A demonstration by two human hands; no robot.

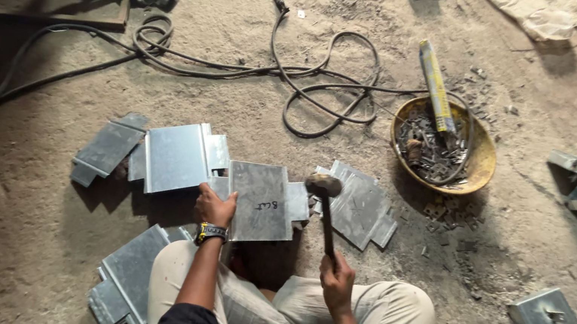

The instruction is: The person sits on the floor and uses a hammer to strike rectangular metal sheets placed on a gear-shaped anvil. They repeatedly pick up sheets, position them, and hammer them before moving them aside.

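Hammer (323,198) gripped by the handle in the right hand (337,282), its head above a grey metal sheet (261,202) on the floor (5,219), the left hand (214,207) pressing the sheet's near-left edge.

Left hand: our left hand (214,206) sits at about eleven o'clock from our lap, palm down, fingers bent and pressed flat.
Left wrist: it wears a dark band with yellow marks.
Left arm: bare forearm, nearly straight, pointing to twelve o'clock; a dark sleeve covers the upper arm.
Right hand: our right hand (337,282) is closed in a fist at one o'clock, knuckles up.
Right arm: bare forearm runs back toward five o'clock.
Legs: crossed beneath us in pale trousers.
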